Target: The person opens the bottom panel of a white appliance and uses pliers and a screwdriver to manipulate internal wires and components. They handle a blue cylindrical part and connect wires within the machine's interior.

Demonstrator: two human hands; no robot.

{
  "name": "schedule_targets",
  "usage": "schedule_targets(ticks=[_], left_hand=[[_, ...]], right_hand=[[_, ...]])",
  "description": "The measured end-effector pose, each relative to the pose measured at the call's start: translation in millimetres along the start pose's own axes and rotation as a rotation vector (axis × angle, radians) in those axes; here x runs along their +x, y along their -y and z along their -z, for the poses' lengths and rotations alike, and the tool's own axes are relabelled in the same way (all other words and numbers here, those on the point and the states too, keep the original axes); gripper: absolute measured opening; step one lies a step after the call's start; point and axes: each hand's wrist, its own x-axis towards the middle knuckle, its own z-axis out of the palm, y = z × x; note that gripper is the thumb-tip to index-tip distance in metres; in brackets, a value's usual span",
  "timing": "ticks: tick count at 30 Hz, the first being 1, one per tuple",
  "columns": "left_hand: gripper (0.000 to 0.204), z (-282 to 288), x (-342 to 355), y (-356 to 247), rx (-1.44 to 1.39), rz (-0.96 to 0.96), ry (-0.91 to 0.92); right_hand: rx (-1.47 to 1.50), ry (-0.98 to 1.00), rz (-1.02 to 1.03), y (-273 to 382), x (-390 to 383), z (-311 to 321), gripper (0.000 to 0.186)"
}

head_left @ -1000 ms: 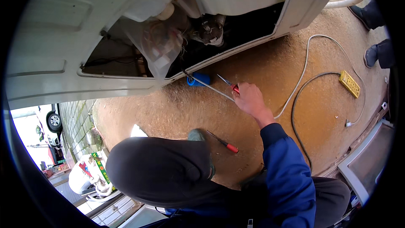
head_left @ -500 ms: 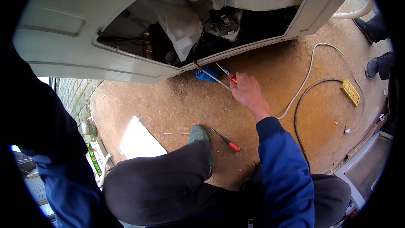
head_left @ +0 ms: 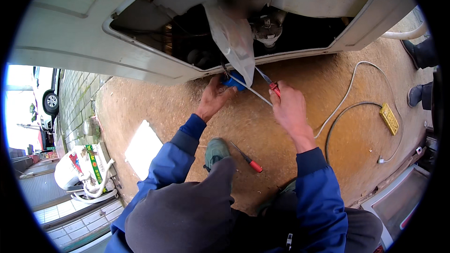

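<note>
My right hand is shut on a red-handled pointed metal tool, its tip raised toward the cabinet opening. My left hand is beside a blue cylinder under the opening's lower edge, fingers curved and apart; I cannot tell if their tips touch it. A pale cable runs from there toward the lower right, past my right hand. The white cabinet has an open recess holding a clear plastic bag, which hangs over the edge, and a metal fitting.
A red-handled screwdriver and white sheet lie on the floor. A yellow power strip with cables lies right, near another person's feet. A framed panel is at lower right; piled items and a parked car are left.
My left hand and sleeve have come in from the left to the blue cylinder. My right hand still grips the tool, slightly farther right. The view has shifted, and the bag hangs more centrally.
</note>
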Motion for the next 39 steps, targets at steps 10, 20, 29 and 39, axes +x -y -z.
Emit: schedule_targets(ticks=[10, 20, 29, 39], left_hand=[[0.037, 3, 4, 13, -0.108, 0.150, 0.022], [0.043, 38, -46, -37, -0.011, 0.026, -0.034], [0.047, 37, -45, -29, -0.029, -0.077, -0.028], [0.045, 41, -45, -30, -0.157, 0.019, 0.048]], right_hand=[[-0.033, 0.086, 0.001, 4, -10, 16, 0.018], [-0.059, 0.134, 0.094, 18, -8, 1, 0.018], [-0.128, 0.026, 0.213, 31, -10, -12, 0.018], [-0.242, 0.010, 0.319, 42, -8, -17, 0.022]])
